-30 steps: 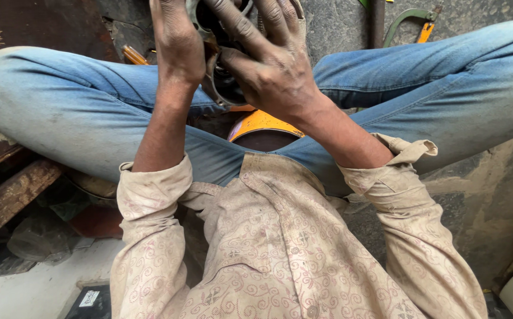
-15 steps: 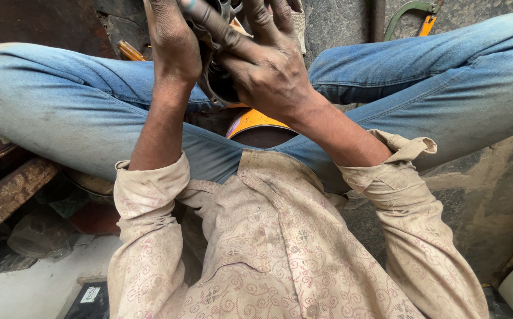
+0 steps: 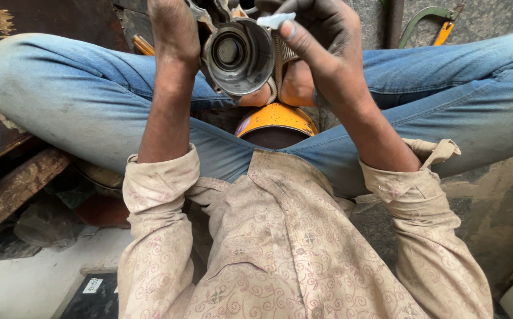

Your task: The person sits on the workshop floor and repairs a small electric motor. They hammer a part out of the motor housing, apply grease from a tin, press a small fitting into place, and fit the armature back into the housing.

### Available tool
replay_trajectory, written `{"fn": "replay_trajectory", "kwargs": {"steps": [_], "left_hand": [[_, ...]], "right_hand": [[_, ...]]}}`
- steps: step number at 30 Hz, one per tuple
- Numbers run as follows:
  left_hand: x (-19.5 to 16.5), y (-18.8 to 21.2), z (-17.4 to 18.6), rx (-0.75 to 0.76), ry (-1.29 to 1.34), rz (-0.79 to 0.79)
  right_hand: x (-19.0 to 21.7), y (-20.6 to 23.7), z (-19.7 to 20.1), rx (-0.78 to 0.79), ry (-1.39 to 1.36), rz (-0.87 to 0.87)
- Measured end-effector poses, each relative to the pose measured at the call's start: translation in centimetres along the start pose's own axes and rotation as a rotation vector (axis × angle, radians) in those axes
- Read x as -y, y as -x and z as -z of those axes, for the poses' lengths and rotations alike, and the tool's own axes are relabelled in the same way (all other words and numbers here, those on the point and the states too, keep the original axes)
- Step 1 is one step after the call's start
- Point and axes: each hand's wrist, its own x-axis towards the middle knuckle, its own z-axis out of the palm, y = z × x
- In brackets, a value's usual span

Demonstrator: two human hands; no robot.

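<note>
Round metal housing in my hands
My left hand (image 3: 177,29) grips the housing (image 3: 240,56); my right hand (image 3: 321,41) pinches a pale strip (image 3: 275,20) at its rim.

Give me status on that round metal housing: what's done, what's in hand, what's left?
Done: the round metal housing is off the ground, open bore facing the camera, a bearing-like ring seated inside. In hand: left hand grips its side; right hand brings a small pale piece to the rim. Left: that piece isn't seated; anything beyond can't be told.

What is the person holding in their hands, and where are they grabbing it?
The left hand grips a round metal housing by its side. The right hand pinches a small pale piece in its fingertips at the housing's rim.
</note>
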Motion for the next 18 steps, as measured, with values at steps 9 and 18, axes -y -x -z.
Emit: {"fn": "replay_trajectory", "kwargs": {"steps": [9,18], "left_hand": [[2.6,1.1,-1.9,0.098,0.120,0.080],[4.0,1.9,-4.0,0.287,0.214,0.173]], "right_hand": [[-0.2,-0.2,0.0,-0.124,-0.389,-0.183],[-0.2,-1.0,0.5,-0.124,-0.327,-0.198]]}}
